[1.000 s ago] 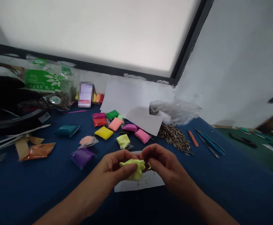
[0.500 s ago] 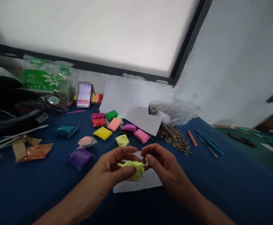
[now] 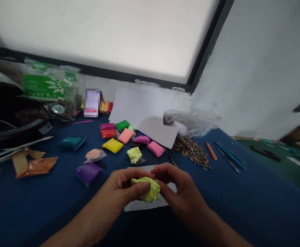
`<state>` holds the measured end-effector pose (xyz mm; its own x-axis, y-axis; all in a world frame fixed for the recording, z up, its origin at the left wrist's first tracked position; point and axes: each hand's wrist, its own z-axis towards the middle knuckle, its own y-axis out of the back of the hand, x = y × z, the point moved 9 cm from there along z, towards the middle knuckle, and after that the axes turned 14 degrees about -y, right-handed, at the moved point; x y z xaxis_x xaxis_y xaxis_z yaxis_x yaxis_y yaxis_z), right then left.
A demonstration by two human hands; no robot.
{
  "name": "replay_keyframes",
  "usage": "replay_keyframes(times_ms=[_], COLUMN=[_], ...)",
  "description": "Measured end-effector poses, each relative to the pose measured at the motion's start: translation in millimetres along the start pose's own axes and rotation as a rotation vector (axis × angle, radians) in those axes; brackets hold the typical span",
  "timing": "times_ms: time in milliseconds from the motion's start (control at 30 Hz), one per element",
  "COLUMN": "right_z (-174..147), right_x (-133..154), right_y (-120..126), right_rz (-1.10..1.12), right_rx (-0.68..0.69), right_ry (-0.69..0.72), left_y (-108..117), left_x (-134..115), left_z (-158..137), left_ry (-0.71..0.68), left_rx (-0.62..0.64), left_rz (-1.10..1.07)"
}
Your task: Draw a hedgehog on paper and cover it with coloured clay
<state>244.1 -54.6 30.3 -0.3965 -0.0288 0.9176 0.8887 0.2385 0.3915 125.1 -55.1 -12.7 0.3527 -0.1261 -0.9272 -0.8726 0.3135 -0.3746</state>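
Note:
My left hand (image 3: 126, 188) is closed around a soft, crumpled lump of pale yellow modelling clay (image 3: 150, 193), thumb on top. At the lump's right edge, my right hand (image 3: 178, 185) has its thumb and fingers pinched together against the clay; its fingertips are partly hidden. Beneath both hands lies a white sheet of paper (image 3: 136, 206), most of its drawing covered. Just beyond the hands sits another pale yellow clay piece (image 3: 134, 155) on its clear wrapper.
Packs of coloured clay, among them yellow (image 3: 113, 145), purple (image 3: 88, 172) and teal (image 3: 71, 143), are spread over the blue table. Sunflower seeds (image 3: 192, 151) are heaped at right beside an orange stick (image 3: 211, 151) and blue tweezers (image 3: 232, 156). Blank paper (image 3: 139, 106) leans at the back.
My right hand has moved left and down onto the lump; the small clay bit seen at its fingertips earlier is now out of sight. My left hand keeps its hold.

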Motion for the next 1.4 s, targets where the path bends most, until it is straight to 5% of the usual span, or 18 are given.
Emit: replay_keyframes(times_ms=[333,600,900,1033,1233,1400], right_z=[-5,2,0,-2,-3,-2], right_x=[2,-8,12,14,13,10], right_y=[-3,-3,13,4,6,6], right_rz=[0.092,0.180,-0.084,-0.046,-0.074,-0.057], right_rx=[0.075,0.089,-0.053,0.009,-0.022,-0.049], right_ry=[-0.076,-0.146,0.006,0.079,0.092,0.086], left_y=[15,-1,11,8,-8,-3], left_x=[-9,-7,7,15,6,-6], left_z=[1,0,4,4,-1,1], left_ry=[-0.050,-0.021,-0.033,-0.054,0.018,-0.016], left_rx=[-0.107,0.026,-0.046,-0.047,0.091,0.073], left_rz=[0.092,0.050,0.073,0.067,0.058,0.178])
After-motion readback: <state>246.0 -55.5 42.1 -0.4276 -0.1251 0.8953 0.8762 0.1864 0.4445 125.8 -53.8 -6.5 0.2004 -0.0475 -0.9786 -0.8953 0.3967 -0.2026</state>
